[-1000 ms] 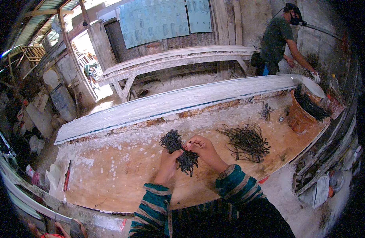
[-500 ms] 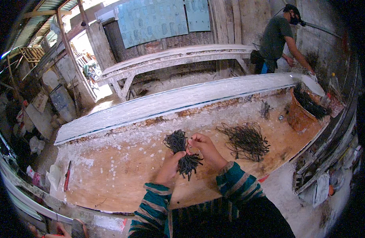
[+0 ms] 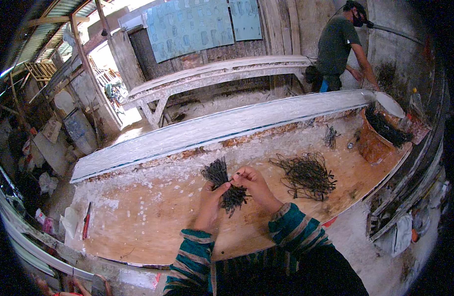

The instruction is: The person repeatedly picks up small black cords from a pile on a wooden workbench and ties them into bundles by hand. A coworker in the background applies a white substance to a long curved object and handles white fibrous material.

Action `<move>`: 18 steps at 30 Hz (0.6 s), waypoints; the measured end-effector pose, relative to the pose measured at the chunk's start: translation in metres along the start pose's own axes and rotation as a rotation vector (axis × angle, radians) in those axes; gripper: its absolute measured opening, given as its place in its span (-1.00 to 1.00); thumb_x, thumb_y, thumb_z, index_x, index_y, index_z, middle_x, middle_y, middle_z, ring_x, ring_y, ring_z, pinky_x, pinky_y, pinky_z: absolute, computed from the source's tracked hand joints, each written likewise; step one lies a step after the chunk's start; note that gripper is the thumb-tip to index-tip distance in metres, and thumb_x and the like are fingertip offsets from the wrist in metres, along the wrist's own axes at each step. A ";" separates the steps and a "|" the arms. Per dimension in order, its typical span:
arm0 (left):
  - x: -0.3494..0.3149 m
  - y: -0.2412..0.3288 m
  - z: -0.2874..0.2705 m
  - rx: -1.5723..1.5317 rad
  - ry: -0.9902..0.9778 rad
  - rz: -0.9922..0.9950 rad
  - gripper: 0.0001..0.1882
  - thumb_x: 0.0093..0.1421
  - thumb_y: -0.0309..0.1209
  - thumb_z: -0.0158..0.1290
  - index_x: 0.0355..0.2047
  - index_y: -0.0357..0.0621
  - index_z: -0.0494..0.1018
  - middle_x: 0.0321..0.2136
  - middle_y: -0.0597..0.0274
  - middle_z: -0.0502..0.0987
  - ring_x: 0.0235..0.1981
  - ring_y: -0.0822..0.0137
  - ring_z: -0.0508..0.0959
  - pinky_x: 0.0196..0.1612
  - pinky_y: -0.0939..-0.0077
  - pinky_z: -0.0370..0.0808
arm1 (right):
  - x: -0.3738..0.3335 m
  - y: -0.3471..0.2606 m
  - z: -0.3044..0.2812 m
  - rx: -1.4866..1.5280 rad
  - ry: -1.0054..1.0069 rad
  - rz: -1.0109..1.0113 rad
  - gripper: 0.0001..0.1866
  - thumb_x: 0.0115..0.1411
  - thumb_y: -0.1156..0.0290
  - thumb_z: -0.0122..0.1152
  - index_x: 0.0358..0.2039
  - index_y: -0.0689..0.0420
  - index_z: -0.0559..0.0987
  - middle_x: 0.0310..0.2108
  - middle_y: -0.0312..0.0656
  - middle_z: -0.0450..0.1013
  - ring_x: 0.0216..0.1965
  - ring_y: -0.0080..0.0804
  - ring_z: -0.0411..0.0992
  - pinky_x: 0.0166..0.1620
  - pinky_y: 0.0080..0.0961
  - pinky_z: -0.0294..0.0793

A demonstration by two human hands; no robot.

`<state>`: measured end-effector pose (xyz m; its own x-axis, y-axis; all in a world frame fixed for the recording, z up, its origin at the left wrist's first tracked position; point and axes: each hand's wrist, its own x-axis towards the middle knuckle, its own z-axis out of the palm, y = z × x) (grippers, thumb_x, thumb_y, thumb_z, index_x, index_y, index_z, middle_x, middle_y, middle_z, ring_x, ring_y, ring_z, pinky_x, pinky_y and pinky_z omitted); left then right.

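A bundle of thin black looped cords [image 3: 215,171] stands out above and below my left hand [image 3: 208,202], which is wrapped round its middle. My right hand [image 3: 256,186] is close beside it, thumb and fingers pinched together at the bundle's waist. Something thin and dark seems to run between the two thumbs, but what the right fingertips hold is too small to name. To the right of my hands, a loose pile of similar black cords [image 3: 308,176] lies on the brown wooden tabletop [image 3: 153,227].
A small cord bunch [image 3: 331,136] lies near an orange-brown bucket [image 3: 374,144] filled with black cords. At the left is a red, knife-like tool [image 3: 86,220]. Beyond the tabletop runs a long white plank [image 3: 227,126]. A co-worker [image 3: 338,47] stands at the far right.
My right fingers have shifted slightly at the bundle's middle, and the bundle has turned a little. The view has moved slightly. The co-worker's arm has moved a little.
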<state>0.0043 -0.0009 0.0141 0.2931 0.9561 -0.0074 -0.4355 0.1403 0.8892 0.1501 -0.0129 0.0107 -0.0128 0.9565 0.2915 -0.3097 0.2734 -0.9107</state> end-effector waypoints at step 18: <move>-0.007 -0.004 0.002 -0.065 -0.115 0.033 -0.72 0.02 -0.62 0.08 -0.21 -0.25 0.39 -0.31 0.29 0.48 -0.34 0.49 0.47 -0.27 0.58 0.43 | -0.001 -0.011 -0.002 -0.085 0.009 -0.040 -0.92 0.14 0.45 0.09 -0.47 0.13 0.43 -0.51 -0.37 0.41 -0.42 -0.65 0.35 -0.32 -0.69 0.32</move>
<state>0.0062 -0.0087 0.0115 0.3714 0.9253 0.0774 -0.4998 0.1290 0.8565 0.1554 -0.0168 0.0195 0.0065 0.9455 0.3256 -0.2284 0.3184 -0.9200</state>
